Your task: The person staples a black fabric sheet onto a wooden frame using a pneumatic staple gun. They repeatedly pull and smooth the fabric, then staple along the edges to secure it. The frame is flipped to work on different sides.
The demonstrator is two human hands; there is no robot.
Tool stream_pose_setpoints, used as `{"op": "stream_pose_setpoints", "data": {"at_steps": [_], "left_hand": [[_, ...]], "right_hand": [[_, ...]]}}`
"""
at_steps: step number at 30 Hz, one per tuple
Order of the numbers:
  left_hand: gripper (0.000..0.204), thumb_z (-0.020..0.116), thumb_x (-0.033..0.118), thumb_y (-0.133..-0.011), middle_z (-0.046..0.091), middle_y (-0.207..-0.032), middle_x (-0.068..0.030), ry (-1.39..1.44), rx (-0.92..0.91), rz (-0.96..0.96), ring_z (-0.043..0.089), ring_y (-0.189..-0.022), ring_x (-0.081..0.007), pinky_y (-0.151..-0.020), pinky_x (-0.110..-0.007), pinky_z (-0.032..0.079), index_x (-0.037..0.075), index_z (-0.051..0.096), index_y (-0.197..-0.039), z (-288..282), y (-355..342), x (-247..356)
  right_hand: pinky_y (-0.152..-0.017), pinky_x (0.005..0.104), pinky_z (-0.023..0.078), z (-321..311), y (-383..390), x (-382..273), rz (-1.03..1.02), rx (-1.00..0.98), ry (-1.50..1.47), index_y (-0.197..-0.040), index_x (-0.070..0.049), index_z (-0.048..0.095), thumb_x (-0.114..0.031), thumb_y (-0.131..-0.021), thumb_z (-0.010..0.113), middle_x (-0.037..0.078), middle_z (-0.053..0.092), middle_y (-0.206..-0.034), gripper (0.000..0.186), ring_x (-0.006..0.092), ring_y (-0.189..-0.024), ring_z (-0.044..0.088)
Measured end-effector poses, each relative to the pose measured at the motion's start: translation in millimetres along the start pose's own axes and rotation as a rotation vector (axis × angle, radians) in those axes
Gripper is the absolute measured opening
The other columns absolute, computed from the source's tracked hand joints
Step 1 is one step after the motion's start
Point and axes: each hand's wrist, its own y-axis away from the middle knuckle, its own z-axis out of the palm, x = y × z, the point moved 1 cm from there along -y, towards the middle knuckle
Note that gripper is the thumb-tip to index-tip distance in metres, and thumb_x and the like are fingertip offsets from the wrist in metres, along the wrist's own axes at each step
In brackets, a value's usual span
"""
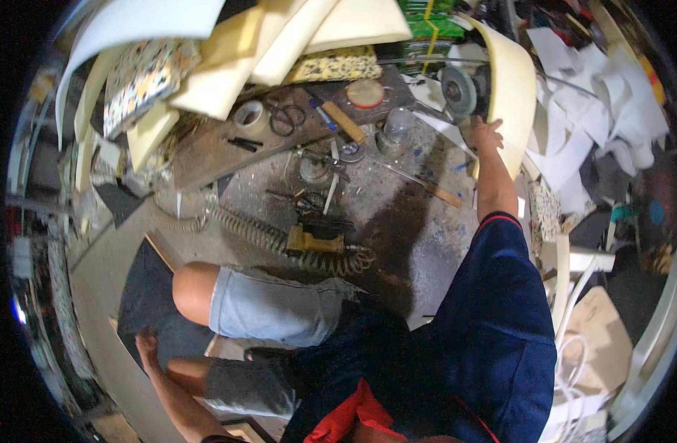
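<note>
While we're crouched over this messy floor, our right hand (487,135) is stretched out, fingers curled on the edge of the cream foam piece (514,96), round grinder (459,90) just beside it. Left hand (146,345) rests spread on the dark board (142,284). Looks like foam's only being grabbed, nothing cut yet.

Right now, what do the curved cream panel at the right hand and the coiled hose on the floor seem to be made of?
The curved cream panel that the right hand touches looks like upholstery foam: thick, matte, soft-edged, like the stacked cream slabs. The coiled hose looks like plastic or rubber, a dull grey spiral; its exact material is uncertain.
</note>
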Motion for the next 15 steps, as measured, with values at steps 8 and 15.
{"op": "stream_pose_setpoints", "data": {"at_steps": [8,15], "left_hand": [[0.021,0.058,0.017,-0.090,0.064,-0.088,-0.0154,-0.141,0.134,-0.075,0.062,-0.079,-0.0293,-0.075,-0.041,0.050,-0.002,0.062,-0.097,8.0,29.1,-24.0],[0.043,0.065,0.029,-0.092,0.064,-0.108,-0.0240,-0.182,0.082,-0.089,0.062,-0.102,-0.0349,-0.088,-0.042,0.048,-0.008,0.059,-0.113,-11.9,29.8,-27.6]], "right_hand": [[-0.078,0.0615,0.058,-4.6,-36.4,-4.4,-0.097,0.015,0.286,-0.152,-0.022,0.035,-0.034,-0.087,0.066,0.013,0.063,-0.131,0.072,0.0347,-0.111,0.066],[-0.078,0.0450,0.055,-43.8,-54.2,53.4,-0.186,0.443,0.107,-0.122,-0.021,0.064,-0.056,-0.083,0.067,0.014,0.071,-0.101,0.052,0.0314,-0.093,0.069]]}}
